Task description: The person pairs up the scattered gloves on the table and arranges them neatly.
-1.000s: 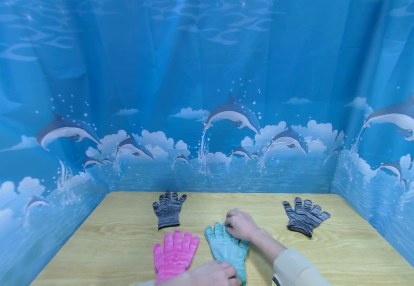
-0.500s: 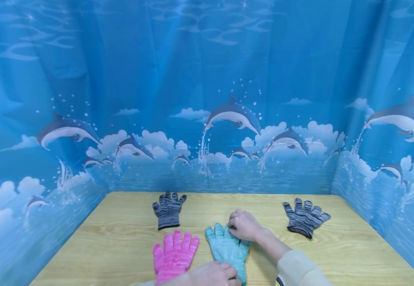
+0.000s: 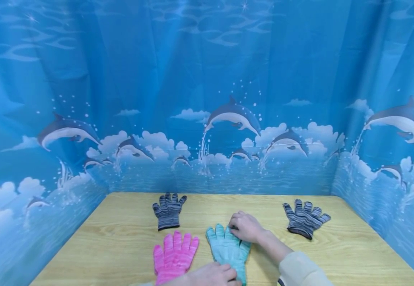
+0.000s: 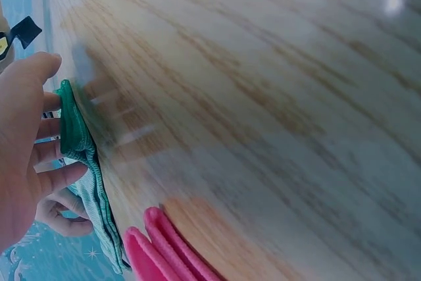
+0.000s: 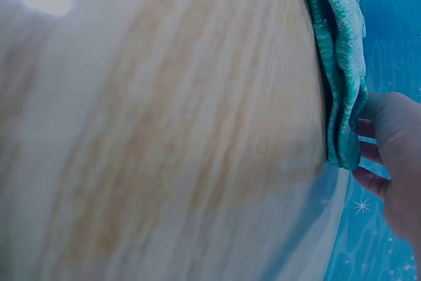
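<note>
A teal knit glove lies flat in the head view, fingers away from me, a hand at each end of it. My left hand rests on its cuff; in the left wrist view the fingers touch the green cuff while the thumb stays apart. With curled fingers my right hand pinches the glove's fingertips at the right side. The right wrist view shows the right hand at the glove's end, where several fingers are partly hidden. Left of the teal glove lies a pink glove, its cuff behind my left forearm.
Two dark grey striped gloves lie further back on the wooden table: one grey glove at the left, another grey glove at the right. A blue dolphin-print curtain surrounds the table's back and sides.
My right hand has shifted slightly to the right along the teal glove's fingertips. The left hand stays on the cuff, and the gloves lie nearly as before.
</note>
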Demonstrator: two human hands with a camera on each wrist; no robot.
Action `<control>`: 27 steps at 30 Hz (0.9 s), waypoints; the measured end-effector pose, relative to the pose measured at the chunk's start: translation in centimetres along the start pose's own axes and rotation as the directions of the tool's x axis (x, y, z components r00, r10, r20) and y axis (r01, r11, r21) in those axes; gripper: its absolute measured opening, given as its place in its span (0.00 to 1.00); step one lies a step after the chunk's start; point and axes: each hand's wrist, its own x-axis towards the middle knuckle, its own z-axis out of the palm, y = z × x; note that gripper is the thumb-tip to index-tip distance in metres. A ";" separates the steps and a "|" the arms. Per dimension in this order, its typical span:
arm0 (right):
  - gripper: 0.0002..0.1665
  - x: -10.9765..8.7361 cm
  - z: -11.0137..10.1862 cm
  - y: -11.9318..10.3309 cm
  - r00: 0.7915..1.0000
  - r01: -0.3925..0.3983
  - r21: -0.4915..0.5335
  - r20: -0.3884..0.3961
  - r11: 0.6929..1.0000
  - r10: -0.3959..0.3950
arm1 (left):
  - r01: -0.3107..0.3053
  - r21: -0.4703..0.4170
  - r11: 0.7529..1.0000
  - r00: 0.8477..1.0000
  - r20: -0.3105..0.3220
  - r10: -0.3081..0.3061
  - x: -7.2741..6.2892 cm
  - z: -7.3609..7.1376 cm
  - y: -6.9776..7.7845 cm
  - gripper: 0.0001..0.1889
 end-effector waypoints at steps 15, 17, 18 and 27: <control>0.08 2.6 -0.9 -2.7 0.997 0.083 0.021 -0.004 0.996 -0.083 | -0.017 0.017 1.000 0.999 -0.047 0.018 -0.1 0.1 0.0 0.17; 0.09 2.7 -0.6 -3.0 0.993 0.115 -0.015 0.019 0.993 -0.115 | -0.015 -0.001 1.000 0.999 -0.040 0.015 -0.1 0.1 0.0 0.17; 0.10 2.8 -0.5 -3.1 0.992 0.124 -0.030 0.027 0.992 -0.123 | -0.013 -0.014 1.000 0.999 -0.039 0.012 -0.1 0.2 0.0 0.17; 0.07 2.9 -0.1 -3.4 0.999 0.053 -0.053 0.011 0.997 -0.052 | -0.033 0.079 0.996 0.995 -0.095 0.040 -0.2 0.4 0.0 0.16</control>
